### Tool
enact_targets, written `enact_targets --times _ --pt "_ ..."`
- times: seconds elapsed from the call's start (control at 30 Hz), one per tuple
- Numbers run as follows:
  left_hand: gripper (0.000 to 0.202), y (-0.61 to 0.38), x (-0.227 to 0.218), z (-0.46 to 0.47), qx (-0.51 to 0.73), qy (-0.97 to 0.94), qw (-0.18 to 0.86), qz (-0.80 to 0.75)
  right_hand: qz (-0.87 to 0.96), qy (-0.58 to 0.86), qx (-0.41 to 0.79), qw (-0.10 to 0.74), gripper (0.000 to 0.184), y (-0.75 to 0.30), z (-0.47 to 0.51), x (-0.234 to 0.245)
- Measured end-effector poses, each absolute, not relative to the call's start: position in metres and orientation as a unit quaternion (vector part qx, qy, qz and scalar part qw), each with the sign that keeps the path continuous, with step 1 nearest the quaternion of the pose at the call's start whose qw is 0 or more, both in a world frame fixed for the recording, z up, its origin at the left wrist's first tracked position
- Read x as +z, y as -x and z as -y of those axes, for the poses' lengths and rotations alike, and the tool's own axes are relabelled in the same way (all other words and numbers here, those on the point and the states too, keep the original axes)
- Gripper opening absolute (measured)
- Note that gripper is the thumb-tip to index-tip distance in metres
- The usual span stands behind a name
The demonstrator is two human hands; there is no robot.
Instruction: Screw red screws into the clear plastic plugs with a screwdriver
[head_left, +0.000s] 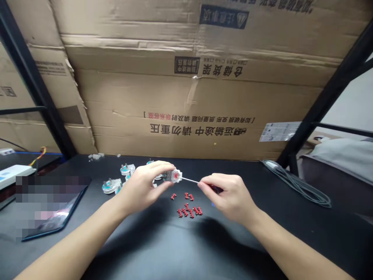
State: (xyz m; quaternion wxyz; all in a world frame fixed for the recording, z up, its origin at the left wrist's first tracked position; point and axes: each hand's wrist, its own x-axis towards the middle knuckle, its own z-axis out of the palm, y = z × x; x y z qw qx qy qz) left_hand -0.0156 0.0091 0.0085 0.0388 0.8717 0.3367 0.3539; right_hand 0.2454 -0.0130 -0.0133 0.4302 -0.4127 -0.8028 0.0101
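Note:
My left hand [148,182] grips a clear plug [175,176] with a red part inside, its fingers wrapped round the body. In my right hand [229,192] is a screwdriver [190,180], held by its dark handle. The thin metal shaft points left, and its tip meets the plug's right end; whether it sits on a screw is too small to tell. Below the plug, several small red parts with metal ends [189,212] lie loose on the dark table [145,241]. More clear-and-teal plugs [110,186] lie behind and left of my left hand, partly hidden by it.
A tablet-like device [58,217] lies at the left, near a white box [14,175] with coloured wires. A coiled grey cable [300,184] rests at the right. Cardboard [175,97] stands behind, between black metal posts [323,89]. Small white bits [96,156] lie at the back.

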Motion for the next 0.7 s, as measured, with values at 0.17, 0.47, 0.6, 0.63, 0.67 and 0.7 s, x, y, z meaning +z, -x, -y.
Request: enact_targets --times 0.17,0.47,0.6,0.63,0.67,0.7 --pt "0.033 0.018 0.007 -0.007 0.449 -0.799 0.199 -0.348 0.764 0.436 0.012 0.475 0.023 -0.250 0.017 -0.005" --pt "0.033 0.002 -0.002 0.008 0.439 -0.725 0.446 -0.288 0.786 0.351 0.020 0.509 0.021 -0.239 0.035 -0.004" --pt "0.037 0.001 -0.003 0.010 0.431 -0.730 0.445 -0.290 0.790 0.344 0.023 0.506 0.020 -0.239 0.034 -0.003" --pt "0.036 0.001 -0.003 0.011 0.430 -0.731 0.443 -0.290 0.792 0.343 0.025 0.505 0.020 -0.239 0.034 -0.003" --pt "0.035 0.001 -0.003 0.011 0.430 -0.732 0.441 -0.290 0.793 0.342 0.027 0.503 0.020 -0.239 0.034 -0.003" --pt "0.034 0.001 -0.003 0.011 0.429 -0.733 0.440 -0.291 0.793 0.342 0.028 0.503 0.020 -0.239 0.033 -0.003"
